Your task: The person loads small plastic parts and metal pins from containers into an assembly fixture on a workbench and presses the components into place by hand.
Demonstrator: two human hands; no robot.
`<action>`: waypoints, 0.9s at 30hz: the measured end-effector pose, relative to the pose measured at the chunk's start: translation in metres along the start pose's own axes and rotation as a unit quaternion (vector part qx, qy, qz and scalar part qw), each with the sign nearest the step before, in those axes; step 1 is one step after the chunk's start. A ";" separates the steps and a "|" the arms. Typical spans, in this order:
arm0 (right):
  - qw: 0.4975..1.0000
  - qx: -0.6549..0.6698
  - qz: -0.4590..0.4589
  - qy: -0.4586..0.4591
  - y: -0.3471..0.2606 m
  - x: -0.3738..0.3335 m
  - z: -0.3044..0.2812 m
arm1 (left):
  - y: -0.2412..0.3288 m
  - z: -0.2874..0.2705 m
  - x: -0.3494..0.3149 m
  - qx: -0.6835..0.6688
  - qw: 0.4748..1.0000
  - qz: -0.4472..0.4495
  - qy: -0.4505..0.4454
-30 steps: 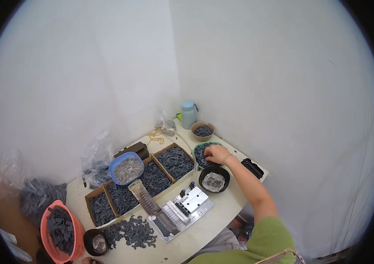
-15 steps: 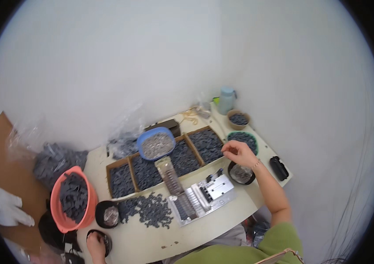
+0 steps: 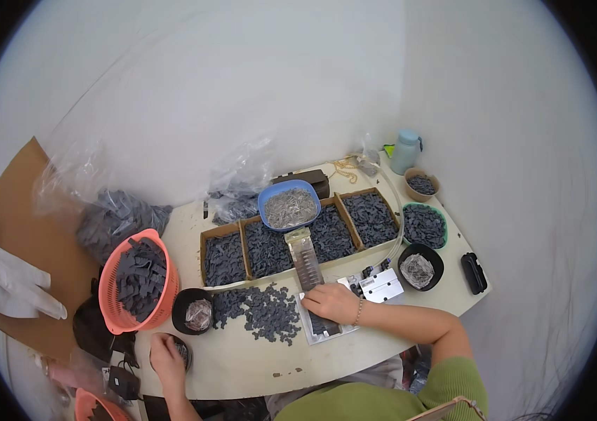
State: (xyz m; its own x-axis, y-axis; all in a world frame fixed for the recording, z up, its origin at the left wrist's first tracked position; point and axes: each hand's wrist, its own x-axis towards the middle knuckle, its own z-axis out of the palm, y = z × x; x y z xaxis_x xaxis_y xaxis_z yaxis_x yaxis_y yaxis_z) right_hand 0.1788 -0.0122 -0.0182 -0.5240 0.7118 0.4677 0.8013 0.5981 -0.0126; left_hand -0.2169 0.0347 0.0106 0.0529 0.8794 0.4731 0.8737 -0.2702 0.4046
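- Our right hand (image 3: 333, 304) reaches the silver metal fixture (image 3: 383, 286); work shifts there.
- Our left hand (image 3: 166, 356) stays apart, at the round black dish (image 3: 186, 352); grips unclear.

Metal jig (image 3: 376, 290): silver, flat on tbl (image 3: 242, 365), set at a slant; smooth pale slab (image 3: 385, 283) on R end, dk pcs (image 3: 318, 325) in L part, partly hidden under R hand (image 3: 333, 304), fingers resting there. Clear ribbed strip (image 3: 305, 261): long, narrow, yellowish at far end, near end at jig's L part. Sm. blk dish (image 3: 185, 352): round, near tbl's front L edge, L hand (image 3: 166, 356) over most of it; contents mostly hidden.
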 end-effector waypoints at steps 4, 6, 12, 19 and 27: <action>0.999 -0.039 -0.025 -0.016 -0.007 -0.011 -0.002 | 0.059 0.018 -0.009 -0.169 0.977 0.104 -0.078; 0.997 -0.066 -0.041 0.008 -0.007 -0.016 -0.006 | 0.093 0.038 -0.016 -0.252 0.944 0.146 -0.152; 0.994 0.062 0.093 0.020 0.021 -0.034 -0.047 | 0.175 0.094 -0.035 -0.354 0.883 0.210 -0.227; 0.904 -0.099 0.409 -0.079 0.059 -0.118 -0.117 | 0.196 0.122 -0.040 -0.187 0.841 0.494 -0.112; 0.896 -0.043 0.440 -0.037 0.062 -0.146 -0.113 | 0.189 0.118 -0.044 -0.170 0.853 0.457 -0.186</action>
State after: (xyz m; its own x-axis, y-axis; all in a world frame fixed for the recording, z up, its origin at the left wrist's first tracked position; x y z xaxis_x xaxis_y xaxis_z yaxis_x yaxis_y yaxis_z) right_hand 0.3377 -0.1206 0.0126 0.3063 0.9183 0.2508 0.9313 -0.2345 -0.2786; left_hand 0.0024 -0.0092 -0.0262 0.8419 0.2863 0.4574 0.1974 -0.9523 0.2327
